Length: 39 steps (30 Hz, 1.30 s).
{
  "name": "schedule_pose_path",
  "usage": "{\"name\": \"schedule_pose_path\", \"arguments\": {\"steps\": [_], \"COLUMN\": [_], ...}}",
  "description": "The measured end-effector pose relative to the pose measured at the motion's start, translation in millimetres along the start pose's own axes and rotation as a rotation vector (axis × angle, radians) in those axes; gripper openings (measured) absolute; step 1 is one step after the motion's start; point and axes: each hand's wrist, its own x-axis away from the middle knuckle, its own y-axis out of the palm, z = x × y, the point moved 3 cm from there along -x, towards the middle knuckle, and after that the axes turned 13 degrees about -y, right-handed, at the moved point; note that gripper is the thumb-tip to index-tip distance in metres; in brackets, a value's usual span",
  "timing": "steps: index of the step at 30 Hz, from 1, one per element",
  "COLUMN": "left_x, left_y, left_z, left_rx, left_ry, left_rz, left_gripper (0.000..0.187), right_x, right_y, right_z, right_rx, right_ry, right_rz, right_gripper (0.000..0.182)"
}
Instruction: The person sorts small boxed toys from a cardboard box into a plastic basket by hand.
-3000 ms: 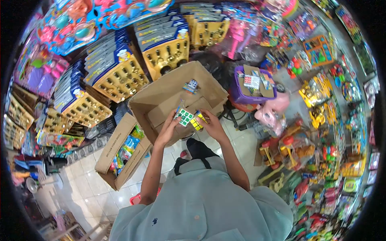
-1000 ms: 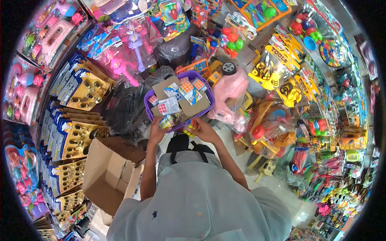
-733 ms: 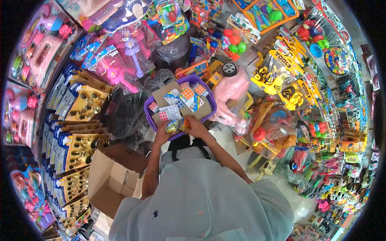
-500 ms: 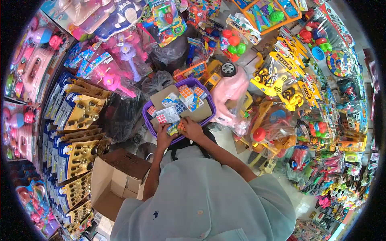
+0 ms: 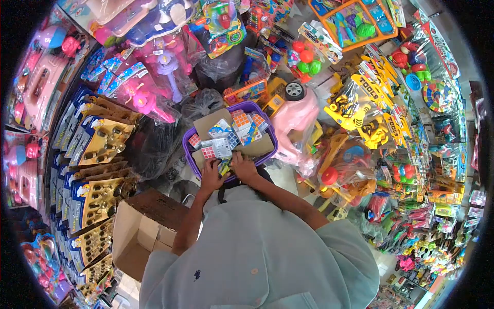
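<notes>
A purple basket (image 5: 275, 144) holds an open cardboard box (image 5: 257, 148) with several puzzle cubes in it, some in printed packaging. A cube with red and white squares (image 5: 208, 152) lies just above my left hand (image 5: 211, 176). My left hand is at the basket's near edge, its fingers bent around a small yellow-green item (image 5: 224, 167). Close on its right, my right hand (image 5: 243, 168) has curled fingers over the near side of the box. What those fingers hold, if anything, is hidden.
An open cardboard box (image 5: 135, 232) stands at the lower left, beside packaged kitchen sets (image 5: 100, 198). A pink ride-on toy (image 5: 296, 121) is right of the basket. Yellow tool toys (image 5: 360, 110) and bagged toys (image 5: 345, 170) are farther right. Black plastic bags (image 5: 154, 149) lie left.
The orange cube that showed under my right hand is no longer visible. My right hand's fingers have drawn in beside the yellow-green item. The whole view has shifted slightly.
</notes>
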Motion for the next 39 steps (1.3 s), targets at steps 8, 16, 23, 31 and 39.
{"name": "schedule_pose_path", "arguments": {"steps": [8,16,23,31,39], "left_x": [1,-12,-9,0,7], "left_y": [-52,-58,-42,-34,-33], "left_z": [-2,4,10,11,9], "left_rx": [0.23,0.061,-0.067,-0.056,0.047], "left_ry": [-0.145,0.023,-0.021,-0.055,-0.083], "left_rz": [-0.162,0.139,0.104,0.101,0.114], "left_gripper": [0.047,0.101,0.116,0.114,0.106], "right_x": [4,-35,-48,-42,-25], "right_y": [-81,-101,-72,-76,-88], "right_z": [18,61,78,74,53], "right_rx": [-0.214,0.085,-0.001,-0.007,-0.063], "right_ry": [-0.045,-0.058,-0.004,-0.014,-0.092], "right_rz": [-0.042,0.318,0.225,0.222,0.287], "right_gripper": [0.053,0.062,0.072,0.072,0.071]}}
